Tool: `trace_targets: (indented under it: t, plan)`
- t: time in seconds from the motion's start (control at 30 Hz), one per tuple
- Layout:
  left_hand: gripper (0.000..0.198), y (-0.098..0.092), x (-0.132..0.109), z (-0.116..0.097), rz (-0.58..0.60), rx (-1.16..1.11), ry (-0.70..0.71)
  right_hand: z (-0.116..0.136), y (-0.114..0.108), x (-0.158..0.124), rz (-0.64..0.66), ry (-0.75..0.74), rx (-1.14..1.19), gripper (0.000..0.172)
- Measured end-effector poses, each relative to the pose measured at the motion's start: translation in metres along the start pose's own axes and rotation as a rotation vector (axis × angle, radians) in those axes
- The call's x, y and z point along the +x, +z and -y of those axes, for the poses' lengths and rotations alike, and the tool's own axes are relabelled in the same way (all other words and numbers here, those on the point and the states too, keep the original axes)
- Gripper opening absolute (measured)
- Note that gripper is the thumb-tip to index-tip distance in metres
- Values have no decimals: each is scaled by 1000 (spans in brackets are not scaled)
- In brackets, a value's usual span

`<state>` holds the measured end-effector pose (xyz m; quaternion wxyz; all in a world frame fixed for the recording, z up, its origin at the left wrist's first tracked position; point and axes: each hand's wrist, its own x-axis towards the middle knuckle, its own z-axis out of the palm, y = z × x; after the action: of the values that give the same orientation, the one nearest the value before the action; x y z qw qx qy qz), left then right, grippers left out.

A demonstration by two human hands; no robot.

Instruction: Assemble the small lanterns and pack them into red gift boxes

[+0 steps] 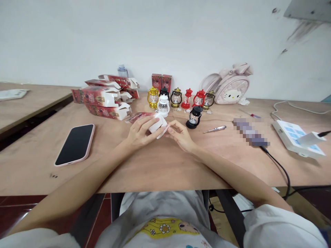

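My left hand (140,133) is closed around a small carton (156,126), its red printed side pointing away to the left and its white open end towards my right hand. With thumb and forefinger my right hand (182,137) pinches a white flap at that end. Just right of the hands a black miniature lantern (193,119) stands upright. Behind the carton is a white lantern (163,106). A row of several more lanterns stands further back, among them a gold one (153,98) and a red one (199,99). The carton's inside is hidden.
Several red cartons (97,98) with open flaps are piled at the left; two closed boxes (161,82) stand by the wall. Around the table (155,172) lie a phone (75,144), a screwdriver (214,129), a pink bag (231,88) and a power strip (297,137) with cables.
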<state>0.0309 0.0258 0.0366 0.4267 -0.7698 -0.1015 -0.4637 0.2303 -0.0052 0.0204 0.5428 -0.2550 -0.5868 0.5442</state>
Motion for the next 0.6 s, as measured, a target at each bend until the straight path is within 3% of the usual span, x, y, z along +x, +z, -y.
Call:
trace_targets:
  t: [0.33,0.6]
  plan:
    - [45,4,0,-5,63,-117,-49,6,2,0,-79,157,134,41]
    - [28,1,4,-6,101,-76,-29,7,2,0,-79,123,94,47]
